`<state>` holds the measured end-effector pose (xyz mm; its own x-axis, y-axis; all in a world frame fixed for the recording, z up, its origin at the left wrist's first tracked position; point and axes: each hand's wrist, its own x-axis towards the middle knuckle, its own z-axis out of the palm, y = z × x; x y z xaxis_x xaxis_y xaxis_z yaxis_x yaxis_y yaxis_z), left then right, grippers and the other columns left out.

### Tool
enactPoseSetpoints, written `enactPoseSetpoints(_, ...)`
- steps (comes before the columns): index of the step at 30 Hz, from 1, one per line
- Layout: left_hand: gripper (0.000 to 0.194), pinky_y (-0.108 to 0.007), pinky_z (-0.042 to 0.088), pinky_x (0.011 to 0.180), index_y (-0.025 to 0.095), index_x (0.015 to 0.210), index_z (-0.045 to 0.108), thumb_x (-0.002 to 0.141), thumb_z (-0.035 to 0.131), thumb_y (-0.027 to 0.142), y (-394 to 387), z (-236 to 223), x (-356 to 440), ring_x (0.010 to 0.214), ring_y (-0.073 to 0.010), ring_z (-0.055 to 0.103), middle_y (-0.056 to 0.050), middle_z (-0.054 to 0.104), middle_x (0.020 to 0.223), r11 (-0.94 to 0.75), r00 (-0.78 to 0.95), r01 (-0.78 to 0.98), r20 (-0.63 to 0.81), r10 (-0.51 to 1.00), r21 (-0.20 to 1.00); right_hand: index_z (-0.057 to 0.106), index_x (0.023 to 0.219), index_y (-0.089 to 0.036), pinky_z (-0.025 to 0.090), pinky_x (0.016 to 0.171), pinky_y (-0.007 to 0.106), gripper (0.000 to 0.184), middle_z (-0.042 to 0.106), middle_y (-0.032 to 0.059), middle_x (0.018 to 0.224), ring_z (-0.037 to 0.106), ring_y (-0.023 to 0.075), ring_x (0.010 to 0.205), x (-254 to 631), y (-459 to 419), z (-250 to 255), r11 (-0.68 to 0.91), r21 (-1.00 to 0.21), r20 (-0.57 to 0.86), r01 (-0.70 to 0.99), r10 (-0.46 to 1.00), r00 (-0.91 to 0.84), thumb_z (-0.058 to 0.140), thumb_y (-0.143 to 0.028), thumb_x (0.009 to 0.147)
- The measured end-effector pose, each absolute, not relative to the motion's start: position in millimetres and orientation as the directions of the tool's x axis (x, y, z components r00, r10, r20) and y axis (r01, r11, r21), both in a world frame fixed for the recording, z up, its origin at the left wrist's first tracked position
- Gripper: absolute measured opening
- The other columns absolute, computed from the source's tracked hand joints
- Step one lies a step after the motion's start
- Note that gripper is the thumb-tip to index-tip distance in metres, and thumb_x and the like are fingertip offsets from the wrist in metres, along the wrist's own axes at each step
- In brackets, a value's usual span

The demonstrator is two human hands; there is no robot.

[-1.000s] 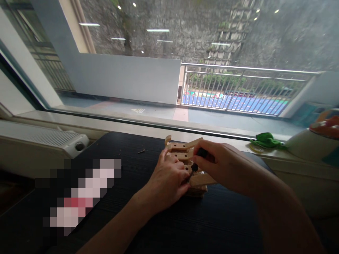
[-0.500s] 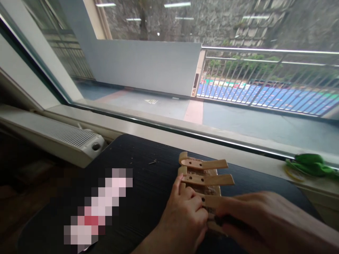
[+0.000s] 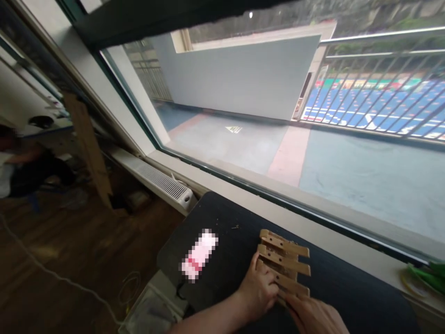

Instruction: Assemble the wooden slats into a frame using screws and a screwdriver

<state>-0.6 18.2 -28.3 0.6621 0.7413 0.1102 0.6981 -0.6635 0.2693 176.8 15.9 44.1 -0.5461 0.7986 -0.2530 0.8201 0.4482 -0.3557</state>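
Note:
A wooden piece with several strips curled over at one end (image 3: 283, 257) lies on the black table, near its window side. Small dark holes dot the strips, which sit on a rough-looking base. My left hand (image 3: 259, 288) is closed on the near left part of this piece, its index finger reaching along the curled ends. Close beside it, my right hand (image 3: 317, 316) is closed at the nearest strip. The dark-handled tool visible in that hand half a second ago is now mostly hidden by the fingers.
On the black table (image 3: 222, 211) lie a blurred-out pink and white object (image 3: 200, 253) and a few small bits (image 3: 235, 227). A radiator (image 3: 163, 183) runs under the window. Something green (image 3: 426, 276) sits on the sill at right. A seated person (image 3: 31, 162) is far left.
My view has swung left and pulled back, bringing in the floor and a seated person. Both hands stay at the wooden piece, and the right hand's tool has become hidden.

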Motion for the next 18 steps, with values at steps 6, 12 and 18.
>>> enactPoseSetpoints(6,0.019,-0.059,0.007,0.104,0.022,0.091,0.064,0.080,0.051,0.029,20,-25,5,0.108,-0.0240,0.044,-0.004,0.063,0.097,-0.585,0.623,0.743,-0.015,0.782,0.324,0.064,0.099,-0.030,0.044,0.060,0.025,0.040,0.070,0.0039,0.083,0.066,0.0198,0.073,163,12,67,0.375,-0.226,-0.440,0.899,0.784,-0.438,0.036,-0.009,0.082)
enactPoseSetpoints(12,0.018,-0.056,0.008,0.104,0.021,0.094,0.062,0.079,0.051,0.023,20,-18,3,0.110,-0.0237,0.044,-0.005,0.064,0.100,-0.579,0.645,0.721,-0.065,0.761,0.380,0.067,0.094,-0.027,0.045,0.066,0.026,0.036,0.069,0.0052,0.090,0.065,0.0201,0.082,143,15,81,0.309,-0.146,-0.485,0.940,0.806,-0.340,0.037,-0.011,0.083)
enactPoseSetpoints(18,0.016,-0.052,0.007,0.105,0.019,0.090,0.061,0.076,0.054,0.015,26,-20,0,0.107,-0.0211,0.046,-0.005,0.064,0.099,-0.560,0.647,0.706,-0.073,0.759,0.434,0.070,0.090,-0.023,0.045,0.068,0.025,0.036,0.069,0.0079,0.090,0.064,0.0192,0.084,128,19,89,0.260,-0.089,-0.519,0.962,0.812,-0.267,0.037,-0.009,0.083)
